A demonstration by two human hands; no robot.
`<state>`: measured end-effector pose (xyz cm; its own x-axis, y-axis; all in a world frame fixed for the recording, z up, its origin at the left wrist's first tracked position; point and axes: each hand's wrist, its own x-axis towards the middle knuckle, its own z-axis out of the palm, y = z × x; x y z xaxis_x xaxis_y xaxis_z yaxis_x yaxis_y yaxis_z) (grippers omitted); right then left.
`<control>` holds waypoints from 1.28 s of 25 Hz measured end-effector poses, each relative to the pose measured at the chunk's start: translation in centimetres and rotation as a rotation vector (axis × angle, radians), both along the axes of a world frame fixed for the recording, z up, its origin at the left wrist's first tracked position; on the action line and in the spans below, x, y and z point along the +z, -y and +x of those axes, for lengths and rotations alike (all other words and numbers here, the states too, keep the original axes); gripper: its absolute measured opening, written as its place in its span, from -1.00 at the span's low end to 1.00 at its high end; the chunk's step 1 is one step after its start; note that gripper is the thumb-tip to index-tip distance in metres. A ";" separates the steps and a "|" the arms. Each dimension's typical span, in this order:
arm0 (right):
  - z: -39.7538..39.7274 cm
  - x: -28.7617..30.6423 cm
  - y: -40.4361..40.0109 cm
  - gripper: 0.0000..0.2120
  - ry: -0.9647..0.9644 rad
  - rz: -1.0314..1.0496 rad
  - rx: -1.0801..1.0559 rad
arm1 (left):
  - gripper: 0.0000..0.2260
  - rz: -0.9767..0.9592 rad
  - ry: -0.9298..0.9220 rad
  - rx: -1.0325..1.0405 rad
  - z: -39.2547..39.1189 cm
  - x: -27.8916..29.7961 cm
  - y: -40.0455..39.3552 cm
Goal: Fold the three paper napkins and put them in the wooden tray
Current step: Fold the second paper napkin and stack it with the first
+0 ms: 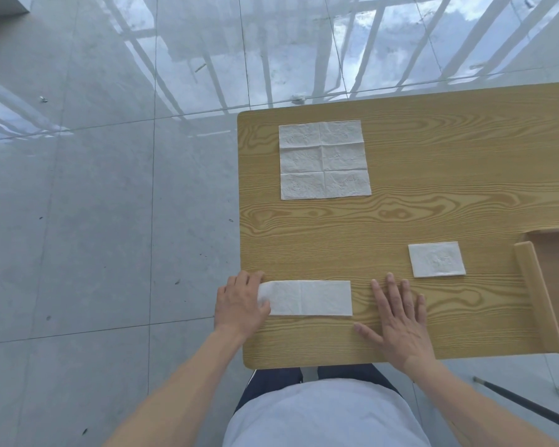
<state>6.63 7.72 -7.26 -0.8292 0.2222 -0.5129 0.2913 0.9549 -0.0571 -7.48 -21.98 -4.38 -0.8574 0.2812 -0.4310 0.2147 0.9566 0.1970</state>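
Where the near edge of the surface (pixel 400 221) meets its left edge, a napkin strip (pixel 313 298) lies folded into a long band, parallel to the near edge. Its left end is pinched by the left hand (pixel 239 304), thumb on top and fingers curled around the end, closed on the paper. Just to the right of the strip, not touching it, the right hand (pixel 400 324) lies flat on the wood, palm down with fingers spread apart and holding nothing.

Both forearms reach in from the near side, bare, the left one crossing over the floor beside the left edge.

Further right, near the right edge, sits a small folded napkin (pixel 437 259), a neat rectangle lying beside the wooden tray (pixel 530 285), outside it. Only part of the tray shows, cut off by the picture's right border. Toward the far left corner a flat napkin (pixel 325 159) lies fully spread, creased into six panels.

Yellowish wood grain covers the surface. Beyond it, a glossy grey tiled floor (pixel 94 188) reflects window bars and sky.
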 end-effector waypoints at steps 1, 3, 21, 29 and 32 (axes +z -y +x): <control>0.0 -0.1 0.2 -0.08 0.003 -0.008 -0.015 | -0.62 -0.004 0.026 0.031 -0.2 0.1 -0.3; -0.2 -0.4 0.5 -0.07 0.004 -0.019 -0.036 | -0.71 -0.013 0.086 0.100 -0.6 0.3 -0.9; -0.4 -1.0 0.5 -0.08 0.005 -0.061 -0.046 | -0.70 0.517 0.238 0.605 0.5 3.6 -3.5; -0.5 -1.0 0.4 -0.08 0.016 -0.087 -0.048 | -0.70 0.644 0.299 0.565 0.7 4.5 -9.4; -0.6 -1.0 0.3 -0.08 0.023 -0.116 -0.046 | -0.69 0.608 0.323 0.513 1.3 3.9 -11.5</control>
